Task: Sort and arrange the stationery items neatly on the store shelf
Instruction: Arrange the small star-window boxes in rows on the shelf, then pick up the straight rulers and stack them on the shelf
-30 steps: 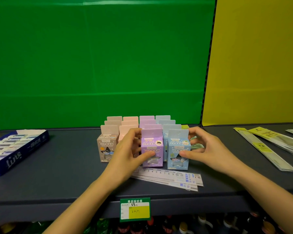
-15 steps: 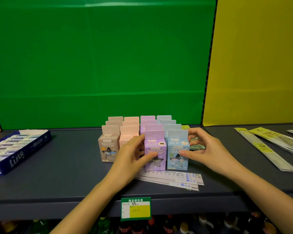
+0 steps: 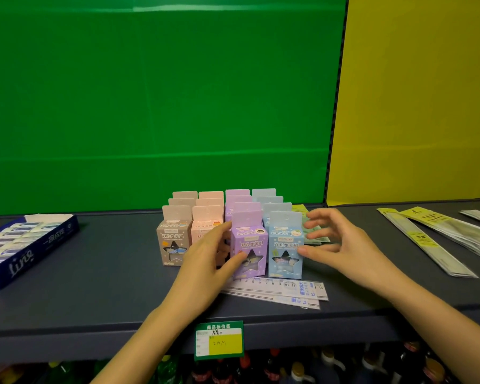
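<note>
**Item in hand:** the lilac cardboard box (image 3: 250, 245), with a star-shaped window and a hang tab. It stands upright at the front of the third column in a four-column block on the dark grey shelf (image 3: 108, 273). It touches the pale blue cardboard box (image 3: 284, 245) on its right. These two stand forward of the taupe cardboard box (image 3: 173, 242) and the pink cardboard box (image 3: 205, 225), so the front line is uneven.

**Left hand** (image 3: 205, 261): the thumb lies on the lilac front face and the fingers curl round its left side, pinching it.

**Right hand** (image 3: 344, 245): the fingers are spread and hold nothing. The thumb tip is at the blue box's right edge; contact cannot be confirmed.

**Handling judgement:** the box is probably light, stiff at the corners and weak at the window and tab. It is best held low on the side walls and slid, not lifted.

**Surroundings:** flat white plastic rulers (image 3: 277, 289) lie just in front of both boxes and may snag a sliding base. A navy cardboard tray (image 3: 25, 245) sits well to the left.
</note>
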Available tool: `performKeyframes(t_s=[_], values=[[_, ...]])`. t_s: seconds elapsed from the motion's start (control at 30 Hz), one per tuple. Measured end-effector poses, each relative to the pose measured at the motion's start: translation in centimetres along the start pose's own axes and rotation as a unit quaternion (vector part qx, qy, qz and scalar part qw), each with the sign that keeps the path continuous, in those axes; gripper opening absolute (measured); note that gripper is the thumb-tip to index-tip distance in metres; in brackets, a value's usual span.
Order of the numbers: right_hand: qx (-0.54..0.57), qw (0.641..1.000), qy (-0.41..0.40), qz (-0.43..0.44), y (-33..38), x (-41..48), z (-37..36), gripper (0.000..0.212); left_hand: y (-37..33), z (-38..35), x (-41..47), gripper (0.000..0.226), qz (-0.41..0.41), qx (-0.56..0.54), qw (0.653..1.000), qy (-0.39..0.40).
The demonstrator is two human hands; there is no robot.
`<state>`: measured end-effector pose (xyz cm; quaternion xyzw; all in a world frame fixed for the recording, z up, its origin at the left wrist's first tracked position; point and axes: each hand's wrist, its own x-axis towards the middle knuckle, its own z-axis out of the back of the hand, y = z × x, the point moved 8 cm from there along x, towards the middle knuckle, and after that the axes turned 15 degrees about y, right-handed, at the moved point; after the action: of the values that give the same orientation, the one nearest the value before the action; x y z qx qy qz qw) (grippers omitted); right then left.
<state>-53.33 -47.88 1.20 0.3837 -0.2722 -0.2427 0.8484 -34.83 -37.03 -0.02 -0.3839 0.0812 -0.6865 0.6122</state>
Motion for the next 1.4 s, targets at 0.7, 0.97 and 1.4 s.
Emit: performKeyframes(t_s=[0.7, 0.97, 1.4], values=[[-0.303, 0.943, 0.136, -0.035, 0.2, -4.7, -5.1, 0.028, 1.7, -0.1, -4.0, 0.097, 0.049, 0.175, 0.965, 0.191], [-0.257, 0.963, 0.059, -0.053, -0.6, -6.1, -4.3, 0.055, 1.3, -0.9, -3.4, 0.059, 0.053, 0.128, 0.931, 0.339], [-0.178, 0.973, -0.124, -0.075, -1.2, -9.2, -2.4, 0.032, -0.3, -0.7, -2.7, 0.031, 0.021, 0.072, 0.951, 0.301]])
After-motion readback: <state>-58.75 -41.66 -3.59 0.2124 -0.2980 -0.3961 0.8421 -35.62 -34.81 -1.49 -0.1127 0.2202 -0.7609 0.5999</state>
